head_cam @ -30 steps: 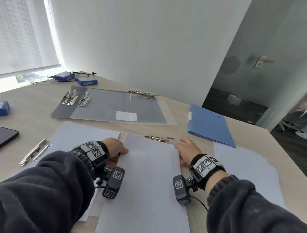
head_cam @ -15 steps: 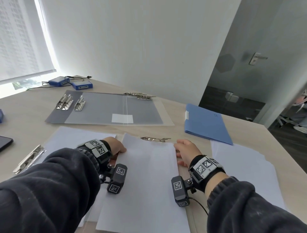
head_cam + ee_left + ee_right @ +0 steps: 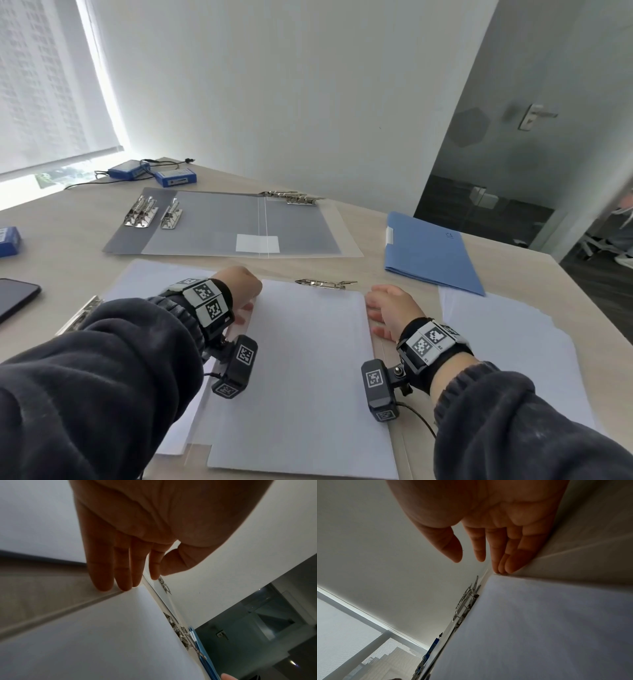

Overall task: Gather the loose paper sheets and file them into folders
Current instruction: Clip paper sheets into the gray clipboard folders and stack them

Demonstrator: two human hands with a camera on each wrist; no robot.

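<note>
The person wears a dark, soft jumper with long sleeves (image 3: 102, 370) and ribbed cuffs. Each wrist has a black band (image 3: 432, 346) with white squares that carry black blocky patterns. A small black camera box (image 3: 378, 389) with the same kind of square hangs under each wrist, and a thin black wire (image 3: 423, 423) runs from the right one.

The paper sheets (image 3: 308, 359) look matt and smooth, the clip (image 3: 325, 283) is shiny metal, the table (image 3: 68, 246) is pale wood grain.
</note>
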